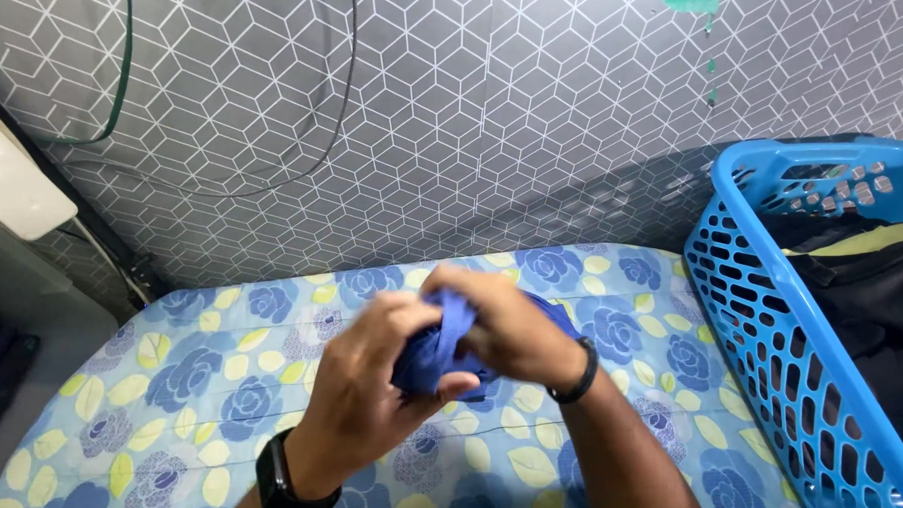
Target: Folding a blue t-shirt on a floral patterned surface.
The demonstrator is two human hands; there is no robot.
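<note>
Two bare hands meet over a bed with a sheet printed with blue roses and yellow leaves [206,393]. Between them is a small bunched-up piece of dark blue cloth [437,347]. It is held up in the air above the middle of the bed sheet, not lying on it.

The left hand [366,382] has its grip closed around the lower part of the blue cloth. The thumb presses on the near side and the fingers curl around the far side. A black watch with a wide band [284,480] sits on that wrist.

The right hand [509,327] has its grip closed on the top of the same cloth. The fingers pinch a fold of it and pull it up a little. A thin black band [579,375] goes around that wrist. The two hands touch each other at the cloth.

To the right of the bed sheet stands a bright blue plastic laundry basket with many holes in its wall [775,353]. Dark clothes [874,309] lie inside it. Behind the bed sheet is a grey wall with a pattern of white cube lines [467,113]. Thin cables [337,118] hang down on that wall. To the left of the bed sheet, near the wall, a smooth white rounded thing [3,169] sticks out.
</note>
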